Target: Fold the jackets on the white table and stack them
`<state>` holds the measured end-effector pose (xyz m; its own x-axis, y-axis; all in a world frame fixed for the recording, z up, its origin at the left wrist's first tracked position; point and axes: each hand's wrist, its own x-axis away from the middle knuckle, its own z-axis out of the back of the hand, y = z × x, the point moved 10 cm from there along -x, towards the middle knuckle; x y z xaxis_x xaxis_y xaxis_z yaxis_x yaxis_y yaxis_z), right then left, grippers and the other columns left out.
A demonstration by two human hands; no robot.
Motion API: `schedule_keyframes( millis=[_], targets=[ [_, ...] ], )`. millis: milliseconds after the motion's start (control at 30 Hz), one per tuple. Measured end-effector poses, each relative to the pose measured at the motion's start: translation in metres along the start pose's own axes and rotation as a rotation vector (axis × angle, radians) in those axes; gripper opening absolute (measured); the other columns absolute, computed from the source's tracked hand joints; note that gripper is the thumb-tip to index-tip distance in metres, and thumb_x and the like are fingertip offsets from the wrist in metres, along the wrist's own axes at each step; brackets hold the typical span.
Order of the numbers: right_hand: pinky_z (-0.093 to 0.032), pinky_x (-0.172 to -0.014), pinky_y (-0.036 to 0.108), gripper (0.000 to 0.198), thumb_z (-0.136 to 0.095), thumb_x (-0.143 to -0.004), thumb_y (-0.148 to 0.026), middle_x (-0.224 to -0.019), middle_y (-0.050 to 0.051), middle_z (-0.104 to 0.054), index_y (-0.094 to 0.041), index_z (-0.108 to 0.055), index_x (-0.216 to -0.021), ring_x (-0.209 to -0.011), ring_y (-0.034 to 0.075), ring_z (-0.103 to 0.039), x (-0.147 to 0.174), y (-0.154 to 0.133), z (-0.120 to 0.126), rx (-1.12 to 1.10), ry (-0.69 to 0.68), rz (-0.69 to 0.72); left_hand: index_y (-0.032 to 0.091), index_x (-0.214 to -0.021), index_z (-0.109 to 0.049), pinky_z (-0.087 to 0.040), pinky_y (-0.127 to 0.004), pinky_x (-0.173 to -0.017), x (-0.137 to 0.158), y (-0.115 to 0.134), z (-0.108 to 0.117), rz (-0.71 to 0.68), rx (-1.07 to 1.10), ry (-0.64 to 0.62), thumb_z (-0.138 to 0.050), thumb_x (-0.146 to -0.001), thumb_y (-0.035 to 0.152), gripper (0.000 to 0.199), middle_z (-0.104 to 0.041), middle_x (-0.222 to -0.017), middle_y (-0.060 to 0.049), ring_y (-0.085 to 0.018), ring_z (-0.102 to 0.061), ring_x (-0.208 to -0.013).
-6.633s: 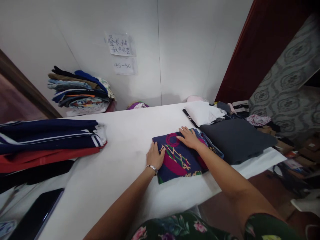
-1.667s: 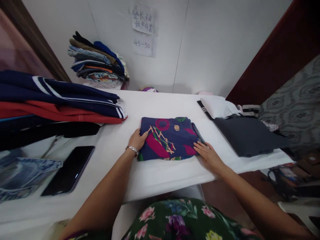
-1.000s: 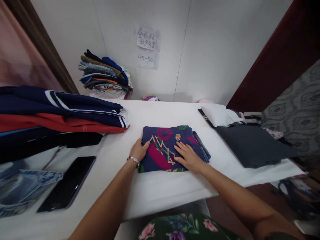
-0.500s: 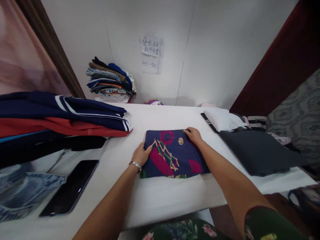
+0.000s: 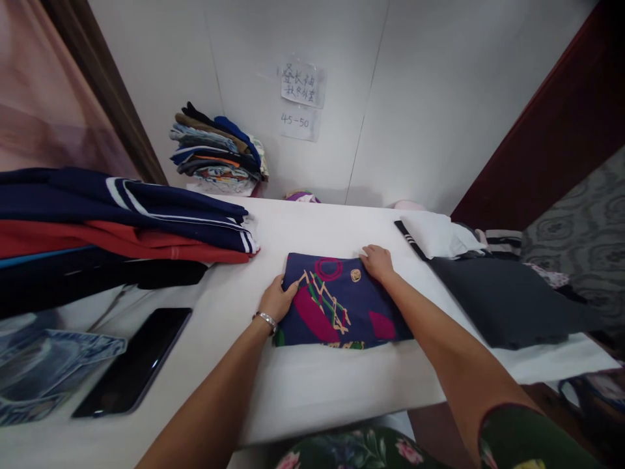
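A folded navy garment with magenta, green and tan patterns lies flat on the white table in front of me. My left hand grips its left edge, thumb on top and the other fingers underneath or hidden. At the far right corner, my right hand has its fingers bent over the edge; the fingertips are partly hidden. My right forearm covers part of the garment's right side.
Navy and red clothes are heaped at left, beside a phone and denim. A stack of folded clothes stands at the back. Dark grey fabric and a white bundle lie at right.
My right hand has shifted slightly at the garment's far right corner, covering the edge there. The garment and my left hand stay almost in place; the camera view has tilted slightly.
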<state>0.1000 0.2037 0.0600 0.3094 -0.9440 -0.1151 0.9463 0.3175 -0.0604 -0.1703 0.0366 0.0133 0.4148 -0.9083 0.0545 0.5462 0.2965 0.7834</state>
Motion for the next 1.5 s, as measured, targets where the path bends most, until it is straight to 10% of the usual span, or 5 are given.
schedule_keyframes(
  millis=[167,267,867,1200,1500],
  targets=[
    [-0.018,-0.119,0.05,0.055,-0.036,-0.101,-0.051,-0.159,0.01,-0.035,-0.022,-0.045,-0.146,-0.149,0.026,-0.024,0.033,-0.068,-0.002,-0.154,0.018,0.347,0.014,-0.126,-0.058,-0.05,-0.036,-0.09,-0.001,0.0,-0.002,-0.009,-0.005,-0.005,-0.053,-0.089,0.043,0.047,-0.071,-0.116,-0.014,-0.026,-0.067,-0.103],
    [-0.021,-0.118,0.049,0.062,-0.034,-0.099,-0.058,-0.157,0.011,-0.039,-0.021,-0.044,-0.147,-0.147,0.026,-0.03,0.038,-0.073,-0.031,-0.221,-0.157,0.327,0.014,-0.126,-0.058,-0.05,-0.036,-0.09,0.0,0.002,-0.001,-0.017,0.0,-0.002,-0.053,-0.089,0.042,0.046,-0.071,-0.117,-0.014,-0.026,-0.067,-0.104],
    [-0.019,-0.117,0.06,0.065,-0.034,-0.099,-0.055,-0.161,0.017,-0.027,-0.018,-0.035,-0.152,-0.149,0.029,-0.024,0.063,0.065,-0.033,-0.178,-0.171,-0.185,0.014,-0.123,-0.061,-0.05,-0.034,-0.089,0.001,0.005,0.0,-0.019,-0.014,-0.001,-0.054,-0.089,0.044,0.046,-0.072,-0.117,-0.014,-0.026,-0.068,-0.105],
    [-0.045,-0.107,0.044,0.073,-0.062,-0.085,-0.046,-0.132,0.013,-0.064,-0.016,-0.043,-0.148,-0.121,0.028,-0.062,0.139,0.114,-0.033,-0.975,0.018,-0.408,0.014,-0.1,-0.072,-0.057,-0.037,-0.079,0.002,-0.012,-0.004,0.161,0.204,-0.136,-0.062,-0.079,0.062,0.053,-0.077,-0.098,-0.014,-0.028,-0.072,-0.091],
    [-0.06,-0.079,0.04,0.049,-0.076,-0.074,-0.049,-0.107,0.006,-0.075,-0.023,-0.066,-0.115,-0.091,0.024,-0.072,0.193,0.07,-0.042,-1.777,-0.042,-0.461,0.018,-0.124,-0.06,-0.063,-0.039,-0.065,0.031,-0.001,-0.024,0.431,0.67,-0.328,-0.068,-0.083,0.035,0.045,-0.078,-0.083,-0.009,-0.025,-0.074,-0.069]
  ],
)
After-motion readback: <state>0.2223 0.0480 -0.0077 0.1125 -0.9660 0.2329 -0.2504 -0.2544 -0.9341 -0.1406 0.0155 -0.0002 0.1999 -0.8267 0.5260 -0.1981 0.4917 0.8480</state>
